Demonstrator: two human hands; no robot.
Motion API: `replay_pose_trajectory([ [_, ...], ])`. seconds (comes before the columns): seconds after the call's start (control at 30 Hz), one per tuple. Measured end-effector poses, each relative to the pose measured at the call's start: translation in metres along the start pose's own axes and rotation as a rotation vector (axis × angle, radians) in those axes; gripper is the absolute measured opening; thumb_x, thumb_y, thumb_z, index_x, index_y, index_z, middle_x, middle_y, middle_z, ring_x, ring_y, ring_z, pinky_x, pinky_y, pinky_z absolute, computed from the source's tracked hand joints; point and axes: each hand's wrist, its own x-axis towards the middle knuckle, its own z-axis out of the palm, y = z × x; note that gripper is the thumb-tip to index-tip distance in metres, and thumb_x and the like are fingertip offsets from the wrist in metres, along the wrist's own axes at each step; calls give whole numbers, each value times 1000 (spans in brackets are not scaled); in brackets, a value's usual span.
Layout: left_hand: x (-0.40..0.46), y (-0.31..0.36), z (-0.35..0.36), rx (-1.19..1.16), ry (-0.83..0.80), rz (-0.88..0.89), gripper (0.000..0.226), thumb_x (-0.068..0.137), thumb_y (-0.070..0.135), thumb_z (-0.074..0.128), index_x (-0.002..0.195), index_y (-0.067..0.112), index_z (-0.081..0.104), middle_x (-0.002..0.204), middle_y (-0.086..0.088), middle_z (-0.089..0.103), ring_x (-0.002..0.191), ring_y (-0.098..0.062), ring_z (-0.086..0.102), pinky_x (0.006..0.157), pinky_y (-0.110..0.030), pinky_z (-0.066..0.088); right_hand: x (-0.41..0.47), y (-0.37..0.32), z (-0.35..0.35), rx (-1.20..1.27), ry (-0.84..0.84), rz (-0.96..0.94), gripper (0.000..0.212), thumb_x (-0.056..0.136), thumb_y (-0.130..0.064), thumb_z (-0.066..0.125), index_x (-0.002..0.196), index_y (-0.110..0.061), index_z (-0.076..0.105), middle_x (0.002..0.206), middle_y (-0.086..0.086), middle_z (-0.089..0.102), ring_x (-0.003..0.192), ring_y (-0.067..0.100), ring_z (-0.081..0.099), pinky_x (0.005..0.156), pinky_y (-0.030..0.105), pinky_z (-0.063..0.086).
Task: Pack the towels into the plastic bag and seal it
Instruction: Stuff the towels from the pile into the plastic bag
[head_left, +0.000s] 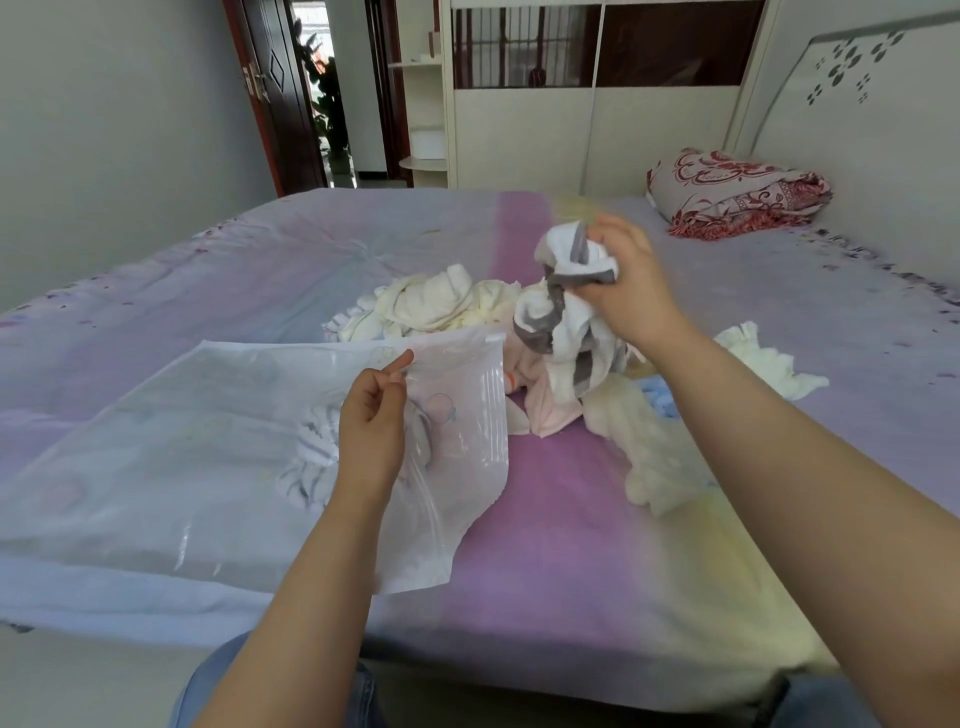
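A large clear plastic bag (208, 447) lies flat on the bed, its zip mouth facing right. My left hand (371, 426) pinches the upper layer of the bag at the mouth and lifts it. A white towel with grey stripes shows through the plastic beside that hand. My right hand (626, 283) is shut on a white towel with grey trim (561, 317), held above the pile. Under it lie a pink towel (540, 400), cream towels (436, 301), a pale yellow towel (649, 452) and a white towel (769, 358).
The bed (545, 571) has a purple, pink and yellow sheet; its front edge is near my knees. A folded red-patterned quilt (737, 192) rests at the headboard on the right. A wardrobe (592, 93) and an open door (270, 88) stand beyond the bed.
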Motion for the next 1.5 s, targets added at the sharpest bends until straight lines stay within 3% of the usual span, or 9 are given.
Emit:
replay_pose_trajectory([
  [0.2, 2, 2, 2, 0, 1, -23, 26, 102, 13, 46, 85, -7, 49, 128, 8, 67, 112, 13, 57, 90, -12, 39, 8, -65, -12, 277, 45, -190, 41, 78, -17, 72, 109, -33, 49, 147, 4, 37, 135, 19, 34, 107, 36, 31],
  [0.3, 2, 4, 1, -9, 2, -19, 23, 102, 14, 46, 82, 3, 49, 128, 8, 66, 113, 10, 57, 91, -12, 40, 3, -90, -14, 529, 67, -236, 41, 81, -7, 65, 112, -21, 41, 111, -1, 56, 100, 0, 57, 83, 24, 49],
  [0.53, 4, 8, -4, -61, 23, -31, 25, 103, 14, 45, 78, 11, 46, 129, 5, 66, 125, -2, 55, 108, -27, 38, 12, -116, -11, 1100, 246, -140, 41, 89, 2, 57, 124, -6, 38, 118, 20, 56, 107, 31, 58, 96, 48, 49],
  [0.67, 3, 10, -6, -90, 47, -65, 31, 101, 21, 50, 70, 19, 47, 110, -5, 71, 107, -11, 64, 98, -32, 45, -59, -68, 39, 735, 179, -118, 38, 86, -5, 62, 119, -14, 45, 108, -2, 59, 101, 5, 60, 86, 22, 49],
  [0.83, -3, 5, -11, -52, -52, -60, 29, 103, 18, 46, 74, 17, 41, 136, 9, 61, 117, 18, 51, 100, -20, 35, -144, 13, 94, 108, -337, -138, 52, 80, -15, 72, 128, -17, 50, 133, 6, 40, 126, 16, 36, 107, 37, 34],
  [1.0, -4, 2, -12, -4, -133, -31, 29, 102, 18, 48, 73, 18, 45, 137, 13, 59, 120, 18, 48, 91, -13, 37, -151, 25, 104, -83, -745, -124, 74, 73, -42, 63, 134, -57, 23, 151, -16, -32, 142, 11, 13, 102, 25, 34],
  [1.1, -5, 3, -10, 33, -169, -20, 27, 100, 16, 49, 75, 9, 47, 128, 23, 62, 127, 13, 45, 87, -11, 40, -140, 7, 109, -288, -869, -189, 78, 74, -38, 64, 134, -58, 18, 156, -4, -8, 110, 14, 49, 77, 22, 45],
  [1.23, -4, 11, -12, 35, -162, 25, 27, 101, 14, 49, 80, -3, 44, 131, 22, 60, 130, 11, 44, 90, -8, 39, -129, -20, 122, -497, -834, -502, 41, 79, -15, 62, 118, -19, 48, 122, 15, 41, 58, 6, 20, 45, 21, 16],
  [1.5, -6, 23, -29, -10, -290, -8, 26, 100, 16, 48, 85, -5, 47, 137, 12, 60, 121, -1, 56, 94, -23, 40, -125, -33, 138, -320, -720, -285, 45, 85, -35, 48, 127, -30, 34, 100, -2, 43, 76, 18, 50, 52, 23, 27],
])
